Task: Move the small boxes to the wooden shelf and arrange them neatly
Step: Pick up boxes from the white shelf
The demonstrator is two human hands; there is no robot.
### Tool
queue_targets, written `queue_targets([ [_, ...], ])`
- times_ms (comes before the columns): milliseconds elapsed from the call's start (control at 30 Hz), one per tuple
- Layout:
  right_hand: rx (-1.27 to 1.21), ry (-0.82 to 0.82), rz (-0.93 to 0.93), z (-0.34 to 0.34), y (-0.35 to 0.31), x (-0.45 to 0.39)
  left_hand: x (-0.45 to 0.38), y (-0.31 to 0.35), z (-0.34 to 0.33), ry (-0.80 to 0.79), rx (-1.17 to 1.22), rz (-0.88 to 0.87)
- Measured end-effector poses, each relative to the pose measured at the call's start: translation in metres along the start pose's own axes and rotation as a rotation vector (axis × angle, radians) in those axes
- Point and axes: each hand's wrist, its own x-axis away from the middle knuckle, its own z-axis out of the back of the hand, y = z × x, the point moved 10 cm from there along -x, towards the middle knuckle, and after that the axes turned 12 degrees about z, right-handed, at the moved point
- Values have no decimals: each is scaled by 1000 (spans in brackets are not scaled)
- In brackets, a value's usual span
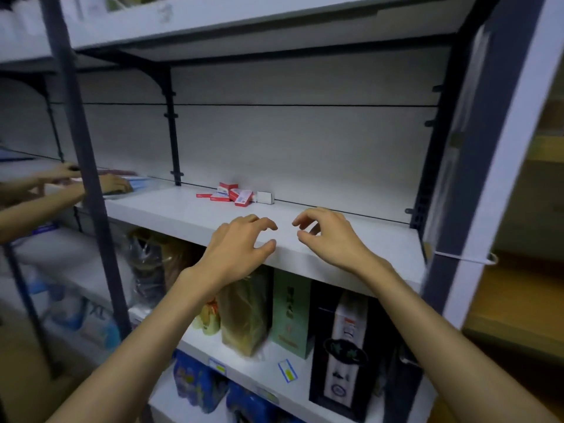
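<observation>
The person's left hand (241,242) and right hand (328,232) hover side by side over the front edge of the shelf (351,239), fingers loosely curled and spread, holding nothing. The thumb of the left hand lies at the shelf's front lip; whether either hand actually touches the board cannot be told. The two hands point toward each other with a small gap between their fingertips.

Behind the hands, at the back of the same shelf against the rear panel, lies a loose cluster of small red-and-white boxes (232,193), some flat, some tipped on edge, overlapping at odd angles. A plain white box (265,197) stands just right of that cluster, touching or nearly touching it.

Left of the cluster, past a dark upright post (88,166), another person's hands (91,183) work at a neighbouring shelf. Below the shelf stand taller cartons and bagged goods (293,315).

Judging by this, the boxes are already on the shelf and the tidying step is in hand. The next move likely calls for reaching both hands back to the cluster, standing or laying each box the same way, and pushing them into one straight row alongside the white box.
</observation>
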Motion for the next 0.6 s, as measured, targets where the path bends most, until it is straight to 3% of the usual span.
queue_targets([
  [333,66,-152,-56,-67,38,-125,-132,-114,-15,19,-39,46],
  [467,88,-188,-86,-87,50,-154,-177,-153,-18,97,-27,95],
  [600,132,-273,-124,-110,65,-171,-220,-170,-42,59,-71,89],
])
